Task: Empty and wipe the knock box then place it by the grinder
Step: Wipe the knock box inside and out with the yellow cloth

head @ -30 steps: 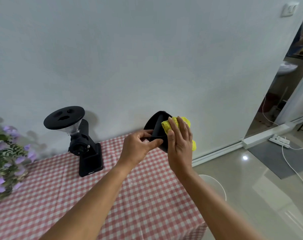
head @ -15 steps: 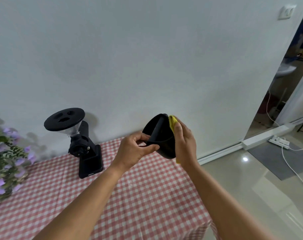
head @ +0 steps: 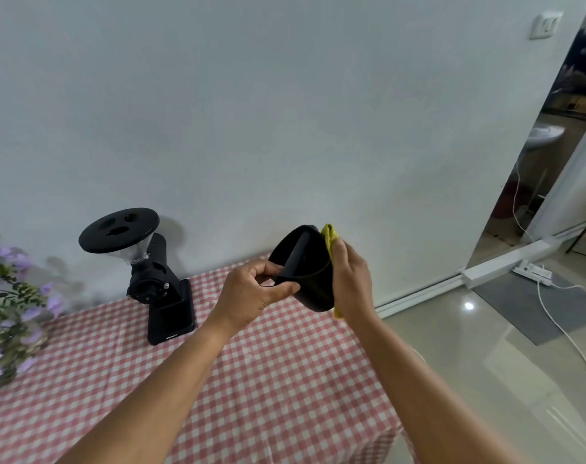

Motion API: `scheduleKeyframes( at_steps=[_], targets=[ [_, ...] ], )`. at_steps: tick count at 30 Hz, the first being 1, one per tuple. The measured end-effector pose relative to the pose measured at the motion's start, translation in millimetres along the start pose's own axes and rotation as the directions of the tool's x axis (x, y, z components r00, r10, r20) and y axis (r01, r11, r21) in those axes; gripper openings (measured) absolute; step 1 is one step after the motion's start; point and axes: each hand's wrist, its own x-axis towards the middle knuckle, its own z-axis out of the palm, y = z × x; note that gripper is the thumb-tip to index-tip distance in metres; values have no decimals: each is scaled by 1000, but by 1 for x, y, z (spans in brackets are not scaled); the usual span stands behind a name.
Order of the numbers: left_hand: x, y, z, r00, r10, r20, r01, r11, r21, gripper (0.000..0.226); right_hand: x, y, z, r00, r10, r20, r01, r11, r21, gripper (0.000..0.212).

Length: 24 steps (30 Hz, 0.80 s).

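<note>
A black knock box (head: 310,279) is held in the air above the table's far right corner, tilted with its opening and cross bar facing left. My left hand (head: 255,296) pinches its near rim. Pressed flat against the box's right outer wall, my right hand (head: 350,276) holds a yellow cloth (head: 328,234), most of which is hidden behind the palm. The black grinder (head: 158,279) stands upright on the table by the wall, well left of the box.
The table wears a red-and-white checked cloth (head: 251,390) and ends just right of my right arm. Purple flowers (head: 7,313) fill the left edge. On the tiled floor to the right lie a grey mat (head: 536,303), a power strip (head: 532,271) and a white cable.
The knock box has turned so its opening faces left. My right hand slid the yellow cloth from the box's front face round to its right side, where the palm now hides most of it.
</note>
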Motion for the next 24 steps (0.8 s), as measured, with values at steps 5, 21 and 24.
scheduleKeyframes(
  at_steps=[5, 21, 24],
  targets=[
    [1, 10, -6, 990, 54, 127, -59, 998, 36, 20, 32, -19, -35, 856, 378, 351, -418, 908, 41, 55],
    [7, -3, -4, 988, -113, 106, 142, 933, -332, 88, -9, 0, -14, 960, 254, 117, -277, 798, 536, 35],
    [-2, -15, 7, 952, -190, 241, 276, 872, -404, 56, -13, -3, -9, 963, 252, 92, -262, 803, 535, 31]
  ],
)
